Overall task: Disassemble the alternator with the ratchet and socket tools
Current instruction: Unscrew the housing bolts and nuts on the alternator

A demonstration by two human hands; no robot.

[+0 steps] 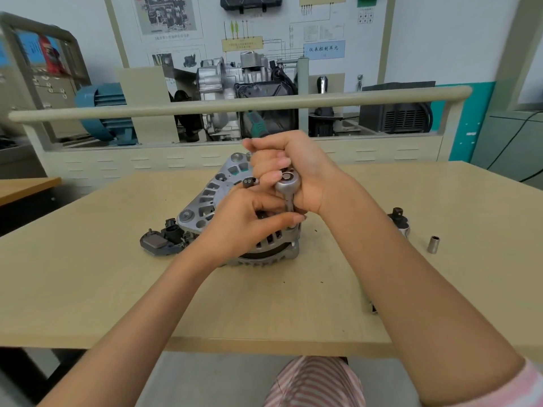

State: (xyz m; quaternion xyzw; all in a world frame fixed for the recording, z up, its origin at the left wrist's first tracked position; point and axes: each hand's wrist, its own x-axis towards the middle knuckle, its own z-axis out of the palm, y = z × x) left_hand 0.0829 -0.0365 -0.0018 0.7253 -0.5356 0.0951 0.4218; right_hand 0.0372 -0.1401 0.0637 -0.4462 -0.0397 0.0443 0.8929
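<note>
A silver alternator point(205, 207) lies on the beige table point(117, 289), its vented housing facing up. Above it my right hand point(296, 168) grips the ratchet point(289, 186); the round chrome head shows between my fingers, and the green and black handle sticks up behind my fist. Just below the head, my left hand point(244, 224) pinches the socket or extension with thumb and fingers. That lower piece is mostly hidden by my fingers.
A black regulator part point(161, 242) lies against the alternator's left side. To the right lie a loose silver socket point(432, 244) and a black and silver part point(399, 221). A railing point(235, 105) and engine display stand behind the table.
</note>
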